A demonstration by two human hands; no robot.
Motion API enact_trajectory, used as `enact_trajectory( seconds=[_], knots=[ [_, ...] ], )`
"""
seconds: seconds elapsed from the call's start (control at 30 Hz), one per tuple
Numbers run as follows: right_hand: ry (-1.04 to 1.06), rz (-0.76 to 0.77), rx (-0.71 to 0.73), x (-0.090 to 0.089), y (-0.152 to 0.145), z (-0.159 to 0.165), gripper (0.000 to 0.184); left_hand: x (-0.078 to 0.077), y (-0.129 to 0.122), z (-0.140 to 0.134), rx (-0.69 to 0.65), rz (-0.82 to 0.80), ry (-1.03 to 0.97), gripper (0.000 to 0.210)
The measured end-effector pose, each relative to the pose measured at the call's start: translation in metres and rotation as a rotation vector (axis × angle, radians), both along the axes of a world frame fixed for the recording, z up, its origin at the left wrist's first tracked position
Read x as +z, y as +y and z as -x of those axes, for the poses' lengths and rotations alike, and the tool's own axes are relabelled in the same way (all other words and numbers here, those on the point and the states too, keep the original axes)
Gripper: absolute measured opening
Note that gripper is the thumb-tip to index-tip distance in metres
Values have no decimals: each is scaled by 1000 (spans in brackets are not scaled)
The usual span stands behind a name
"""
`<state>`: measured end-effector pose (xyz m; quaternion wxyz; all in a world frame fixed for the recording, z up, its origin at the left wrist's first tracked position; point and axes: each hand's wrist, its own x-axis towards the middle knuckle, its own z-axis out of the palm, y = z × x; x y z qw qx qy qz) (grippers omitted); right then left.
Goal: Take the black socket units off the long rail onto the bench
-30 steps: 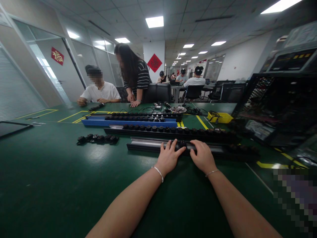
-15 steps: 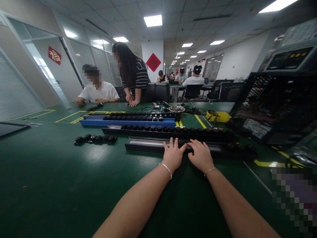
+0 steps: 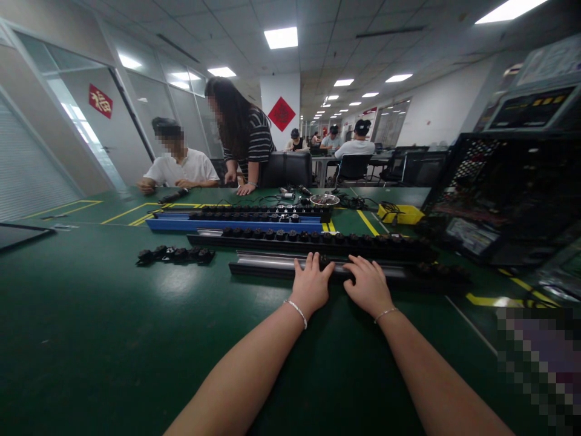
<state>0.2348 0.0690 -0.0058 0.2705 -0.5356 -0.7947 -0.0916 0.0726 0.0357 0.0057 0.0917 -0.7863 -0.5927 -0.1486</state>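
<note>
Near rail [image 3: 263,262] under both hands

Rail lies across the table [image 3: 113,339] in front of you, silver bed facing up, likely so you can reach in from above. A dark part [image 3: 324,260] sits in it between your hands; its shape is too dim to tell.

Your left hand [image 3: 311,283] is spread, fingertips over the rail, thumb out toward the part; probably steadies it. Your right hand [image 3: 368,283] is loosely bent, fingers over the rail, thumb apart on the near side; can't tell if it pinches anything.

More dark parts cluster at the rail's right end. Loose parts [image 3: 176,255] lie in a row off its left end, seemingly kept within reach. Just behind: a long rail [image 3: 209,241] filled with black parts, then a blue rail [image 3: 218,226], all roughly parallel, presumably to keep them sorted.

Farther out: a yellow tray [image 3: 412,215] with cable in it, a metal dish [image 3: 324,200]. Across the table, one person [image 3: 193,168] sits, another [image 3: 258,136] stands leaning on it.
</note>
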Motion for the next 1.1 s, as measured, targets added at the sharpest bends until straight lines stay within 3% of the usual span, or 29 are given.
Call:
enact_trajectory(
  seconds=[0.3,1.1],
  knots=[
    [3,1,4,0,-1,0,21,3,-4,13,41,35,5,55],
    [-1,-18,8,-2,0,-1,21,1,-6,24,85,-35,-27,48]
  ],
)
